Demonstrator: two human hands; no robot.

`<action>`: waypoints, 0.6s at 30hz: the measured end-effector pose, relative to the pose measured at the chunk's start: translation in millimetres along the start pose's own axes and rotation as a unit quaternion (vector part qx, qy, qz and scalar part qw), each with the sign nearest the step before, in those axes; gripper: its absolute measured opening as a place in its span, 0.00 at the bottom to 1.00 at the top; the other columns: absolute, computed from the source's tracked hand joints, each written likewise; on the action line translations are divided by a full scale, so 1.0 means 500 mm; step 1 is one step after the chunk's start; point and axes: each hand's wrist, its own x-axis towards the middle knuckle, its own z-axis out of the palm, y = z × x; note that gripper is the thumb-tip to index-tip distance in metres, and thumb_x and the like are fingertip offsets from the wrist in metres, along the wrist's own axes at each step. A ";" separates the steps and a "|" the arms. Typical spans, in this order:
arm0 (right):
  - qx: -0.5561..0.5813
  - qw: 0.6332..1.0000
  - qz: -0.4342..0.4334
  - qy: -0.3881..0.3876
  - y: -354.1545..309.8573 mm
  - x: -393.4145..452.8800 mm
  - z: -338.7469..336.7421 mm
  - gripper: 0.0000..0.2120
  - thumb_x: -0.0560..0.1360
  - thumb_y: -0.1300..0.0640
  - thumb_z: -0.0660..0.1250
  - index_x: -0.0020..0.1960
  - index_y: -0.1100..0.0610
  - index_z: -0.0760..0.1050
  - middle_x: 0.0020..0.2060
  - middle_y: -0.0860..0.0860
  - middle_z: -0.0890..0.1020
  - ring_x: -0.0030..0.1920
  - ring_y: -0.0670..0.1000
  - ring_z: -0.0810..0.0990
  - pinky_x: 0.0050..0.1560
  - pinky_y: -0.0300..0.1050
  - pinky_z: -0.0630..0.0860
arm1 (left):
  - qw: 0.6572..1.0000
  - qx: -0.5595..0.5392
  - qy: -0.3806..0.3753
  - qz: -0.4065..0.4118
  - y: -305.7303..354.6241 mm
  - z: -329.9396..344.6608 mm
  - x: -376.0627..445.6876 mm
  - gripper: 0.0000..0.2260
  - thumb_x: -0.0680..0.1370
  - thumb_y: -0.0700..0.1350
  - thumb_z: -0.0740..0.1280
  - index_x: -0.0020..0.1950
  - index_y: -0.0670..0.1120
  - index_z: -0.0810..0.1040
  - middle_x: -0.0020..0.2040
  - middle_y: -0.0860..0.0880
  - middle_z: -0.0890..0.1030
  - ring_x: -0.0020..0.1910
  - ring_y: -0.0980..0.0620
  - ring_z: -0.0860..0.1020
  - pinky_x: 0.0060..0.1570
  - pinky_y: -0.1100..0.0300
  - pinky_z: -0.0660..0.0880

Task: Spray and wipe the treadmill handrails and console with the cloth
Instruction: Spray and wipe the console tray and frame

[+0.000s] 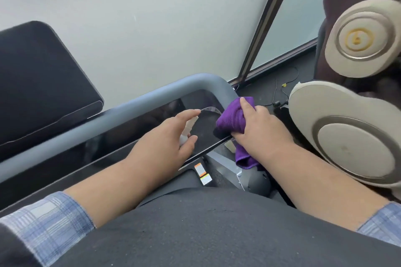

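Note:
The treadmill's glossy black console [134, 132] runs diagonally across the middle, framed by a grey handrail [121, 108] that bends at the upper right. My left hand [171, 136] grips a small white spray bottle [188, 128] over the console. My right hand [258, 123] holds a bunched purple cloth [232, 119] pressed on the console's right end, just below the rail's bend. Part of the cloth hangs down past the console's edge.
A black tilted screen [41, 84] stands at the left behind the rail. A brown massage chair with beige round pads [355, 136] crowds the right side. Frosted glass panels with a dark frame [267, 21] close off the back. Cables lie on the dark floor [284, 84].

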 end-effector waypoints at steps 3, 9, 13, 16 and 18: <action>-0.004 1.000 0.021 0.006 0.035 -0.066 0.023 0.44 0.73 0.34 0.66 0.80 0.45 0.48 0.57 0.54 0.72 0.54 0.59 0.77 0.50 0.50 0.73 | 1.000 0.011 -0.017 0.024 0.016 0.008 0.014 0.23 0.78 0.59 0.61 0.68 0.74 0.55 0.53 0.61 0.77 0.44 0.61 0.76 0.39 0.60 0.70; 0.027 0.997 0.073 0.024 0.083 -0.157 0.057 0.44 0.72 0.35 0.68 0.80 0.44 0.50 0.56 0.53 0.73 0.50 0.58 0.77 0.48 0.50 0.72 | 0.996 0.025 -0.042 0.068 0.037 0.022 0.041 0.24 0.79 0.55 0.63 0.70 0.72 0.57 0.51 0.64 0.73 0.44 0.75 0.71 0.38 0.70 0.65; 0.040 0.995 0.088 0.039 0.086 -0.168 0.068 0.44 0.71 0.37 0.70 0.79 0.44 0.53 0.59 0.53 0.73 0.53 0.58 0.76 0.52 0.51 0.73 | 0.995 0.023 -0.052 0.080 0.020 0.011 0.029 0.23 0.79 0.56 0.63 0.69 0.72 0.57 0.54 0.63 0.74 0.44 0.67 0.75 0.39 0.61 0.69; 0.031 0.994 0.083 0.056 0.070 -0.152 0.068 0.42 0.72 0.39 0.71 0.79 0.46 0.55 0.60 0.54 0.73 0.54 0.59 0.76 0.54 0.52 0.73 | 0.996 0.010 -0.056 0.071 -0.007 0.001 0.005 0.23 0.78 0.57 0.63 0.69 0.72 0.57 0.56 0.61 0.77 0.45 0.57 0.75 0.42 0.56 0.70; 0.016 0.995 0.073 0.063 0.049 -0.126 0.059 0.41 0.72 0.38 0.70 0.79 0.47 0.56 0.59 0.55 0.74 0.54 0.60 0.77 0.53 0.53 0.73 | 0.996 0.007 -0.059 0.064 -0.022 -0.003 -0.009 0.24 0.78 0.56 0.63 0.70 0.71 0.57 0.55 0.62 0.76 0.45 0.59 0.73 0.43 0.57 0.69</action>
